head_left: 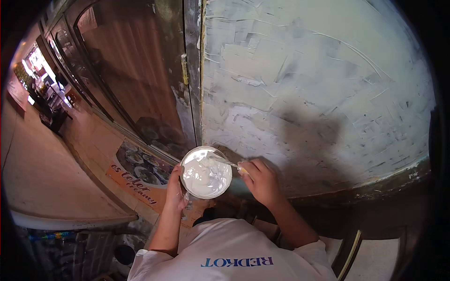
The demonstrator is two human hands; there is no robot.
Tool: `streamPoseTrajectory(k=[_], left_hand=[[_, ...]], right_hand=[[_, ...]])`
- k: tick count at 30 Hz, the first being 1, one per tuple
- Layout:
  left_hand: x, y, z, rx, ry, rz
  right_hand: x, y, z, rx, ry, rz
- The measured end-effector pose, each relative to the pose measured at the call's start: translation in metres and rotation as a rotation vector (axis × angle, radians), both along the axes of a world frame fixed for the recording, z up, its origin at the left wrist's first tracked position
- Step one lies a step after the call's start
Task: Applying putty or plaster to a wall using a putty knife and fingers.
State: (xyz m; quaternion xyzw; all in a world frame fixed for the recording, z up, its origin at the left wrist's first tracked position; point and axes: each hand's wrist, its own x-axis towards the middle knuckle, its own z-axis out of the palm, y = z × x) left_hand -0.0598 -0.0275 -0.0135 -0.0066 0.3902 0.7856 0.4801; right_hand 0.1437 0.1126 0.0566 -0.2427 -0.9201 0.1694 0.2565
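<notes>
A round white tub [205, 195] of smooth, wet white filler paste [205, 174] is held up in front of my chest. My left hand [176, 188] is closed round its left side, with white smears on the fingers and palm. The fingers of my right hand [257, 179] wrap the pale handle of a putty knife [227, 161] at the tub's right side. Its white-coated blade reaches over the rim into the paste, so its exact shape is hard to make out.
A wall [304, 70] covered in rough white trowel strokes rises ahead and to the right. Left of it is a dark-framed glass door [126, 70] with a reddish curtain behind. An orange printed banner [136, 180] lies lower left, beside a pale curved ledge [61, 187].
</notes>
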Motion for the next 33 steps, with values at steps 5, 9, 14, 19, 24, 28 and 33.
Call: streamPoseTrajectory(k=[5, 9, 14, 19, 24, 28, 33], left_hand=[[0.001, 0.003, 0.003, 0.027, -0.001, 0.001], [0.001, 0.005, 0.002, 0.04, -0.015, -0.027], [0.001, 0.011, -0.001, 0.054, -0.038, -0.022], [-0.003, 0.015, -0.008, 0.096, -0.075, -0.044], [-0.003, 0.015, -0.008, 0.116, -0.089, -0.047], [-0.001, 0.012, -0.008, 0.095, -0.091, -0.027], [0.003, 0.007, -0.002, 0.051, -0.081, -0.035]], right_hand=[[0.0, 0.007, -0.018, -0.254, 0.105, -0.003], [0.002, 0.011, -0.045, -0.675, 0.233, 0.021], [-0.004, 0.007, -0.071, -1.381, 0.428, 0.036], [-0.01, 0.002, -0.061, -1.244, 0.458, 0.14], [-0.017, 0.009, -0.059, -0.425, 0.479, 0.067], [-0.023, 0.006, -0.062, -0.339, 0.518, -0.009], [-0.039, 0.006, -0.07, -0.433, 0.652, -0.06]])
